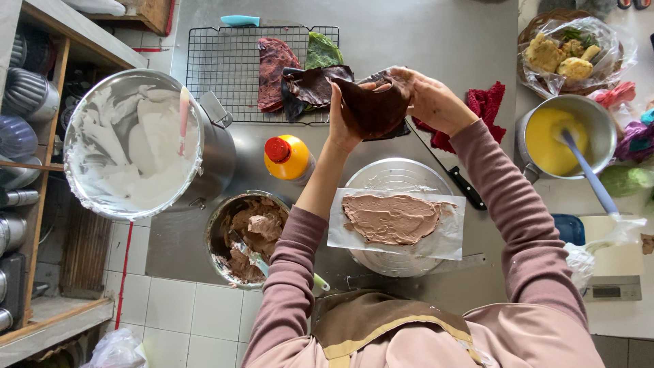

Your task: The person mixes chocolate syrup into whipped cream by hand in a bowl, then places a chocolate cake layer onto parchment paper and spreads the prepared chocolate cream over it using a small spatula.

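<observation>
yellow bottle (291,159), red cap | clear food bag (571,51) | scale screen (615,291), possibly grey

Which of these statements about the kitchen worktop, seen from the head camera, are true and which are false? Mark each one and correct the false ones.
1. Both hands hold a dark brown crepe above the worktop. True: the left hand and right hand grip it.
2. The paper sheet on the turntable is bare. False: brown cream is spread on it.
3. The yellow bottle has a red cap. True.
4. The big metal bowl holds yellow batter. False: it holds white cream.
5. Crepes lie on the wire rack. True.
</observation>
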